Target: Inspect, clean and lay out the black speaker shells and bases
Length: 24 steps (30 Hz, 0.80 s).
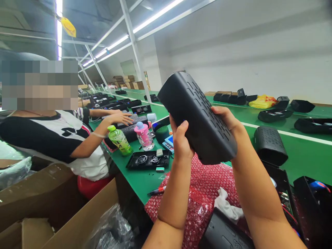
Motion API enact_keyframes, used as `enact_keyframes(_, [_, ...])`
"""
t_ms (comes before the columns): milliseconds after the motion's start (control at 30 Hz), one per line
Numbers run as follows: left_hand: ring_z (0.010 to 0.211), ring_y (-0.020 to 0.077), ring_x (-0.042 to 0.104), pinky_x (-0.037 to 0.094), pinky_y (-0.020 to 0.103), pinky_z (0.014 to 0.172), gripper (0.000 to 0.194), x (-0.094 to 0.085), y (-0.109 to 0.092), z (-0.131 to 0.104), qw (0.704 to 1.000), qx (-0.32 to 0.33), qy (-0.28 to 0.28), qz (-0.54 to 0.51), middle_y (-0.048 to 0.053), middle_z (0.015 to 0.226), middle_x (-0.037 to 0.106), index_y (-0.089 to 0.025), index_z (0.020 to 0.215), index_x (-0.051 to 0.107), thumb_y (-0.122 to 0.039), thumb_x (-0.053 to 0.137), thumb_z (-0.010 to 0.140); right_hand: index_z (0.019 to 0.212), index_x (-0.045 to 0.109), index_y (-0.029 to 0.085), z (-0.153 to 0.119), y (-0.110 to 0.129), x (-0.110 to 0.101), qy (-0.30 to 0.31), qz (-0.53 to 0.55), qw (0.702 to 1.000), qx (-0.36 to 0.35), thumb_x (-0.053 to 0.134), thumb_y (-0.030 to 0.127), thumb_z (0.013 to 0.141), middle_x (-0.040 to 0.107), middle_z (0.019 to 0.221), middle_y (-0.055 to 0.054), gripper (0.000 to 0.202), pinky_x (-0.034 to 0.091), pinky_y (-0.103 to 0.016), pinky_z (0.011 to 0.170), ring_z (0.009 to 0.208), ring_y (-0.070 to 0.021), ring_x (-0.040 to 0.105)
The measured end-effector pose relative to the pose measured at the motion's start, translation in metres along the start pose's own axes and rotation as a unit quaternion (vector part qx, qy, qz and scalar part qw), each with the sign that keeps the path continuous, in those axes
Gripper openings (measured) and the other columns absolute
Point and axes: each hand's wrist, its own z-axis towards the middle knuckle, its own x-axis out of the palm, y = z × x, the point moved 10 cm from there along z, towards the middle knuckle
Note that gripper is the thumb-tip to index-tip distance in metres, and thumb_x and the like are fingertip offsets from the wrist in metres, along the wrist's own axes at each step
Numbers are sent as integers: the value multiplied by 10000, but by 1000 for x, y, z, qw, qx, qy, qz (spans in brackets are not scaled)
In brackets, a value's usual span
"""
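A black speaker housing [199,117] with raised oval marks on its face is held up, tilted, above the table. My left hand [181,138] grips its left side, thumb pressed on the smooth surface. On the right side, my right hand [228,121] is wrapped round the housing, its fingertips on the patterned face. Below lies red bubble wrap [204,180] with a crumpled white tissue [227,204]. Another black housing [224,233] rests at the bottom edge, partly cut off by the frame.
A co-worker's hands [120,118] are over dark speakers at the left. Bottles [120,140], a black panel [147,159] and a pen [157,191] lie on the green table [137,181]. Open housings [282,193] stand right; a cardboard box [85,214] is lower left.
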Motion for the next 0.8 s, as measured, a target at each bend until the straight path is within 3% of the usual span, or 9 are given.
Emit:
enact_keyframes(200, [1260, 259, 604, 480, 420, 1092, 743, -1, 1, -4, 1000, 8, -9, 19, 4, 1336, 649, -380, 1471, 405, -316, 691, 788, 1259, 619, 140, 1, -2, -10, -48, -1, 999, -5, 597, 390, 711, 760, 914, -47, 602, 641, -314, 658, 750, -241, 742])
enact_keyframes(300, [1263, 269, 600, 471, 430, 1101, 723, -2, 6, -2, 1000, -6, -7, 3, 15, 1337, 650, -353, 1458, 433, -346, 687, 781, 1230, 627, 109, -3, -7, -17, -80, -1, 996, 28, 593, 388, 676, 758, 884, -83, 621, 629, -306, 605, 681, -255, 733])
enact_keyframes(500, [1305, 311, 573, 469, 459, 1083, 669, -9, 14, 4, 998, -61, -25, -22, 71, 1291, 681, -250, 1402, 514, -413, 666, 771, 1119, 677, 126, -16, -13, -12, -95, -9, 992, 82, 692, 398, 618, 754, 860, -111, 571, 630, -320, 592, 676, -284, 733])
enact_keyframes(633, [1328, 322, 560, 496, 473, 1052, 682, -15, 14, 5, 996, -84, -38, -1, 48, 1310, 673, -283, 1397, 515, -491, 653, 762, 1118, 688, 157, -24, -18, -12, -149, -3, 984, 100, 714, 424, 581, 754, 859, -97, 600, 637, -357, 578, 701, -317, 735])
enact_keyframes(800, [1368, 327, 527, 500, 499, 1054, 663, -17, 13, 6, 996, -82, -40, -19, 35, 1345, 651, -310, 1374, 516, -503, 648, 754, 1195, 669, 204, -23, -17, 3, -114, 5, 990, 88, 693, 428, 650, 758, 897, -71, 589, 652, -389, 625, 726, -310, 739])
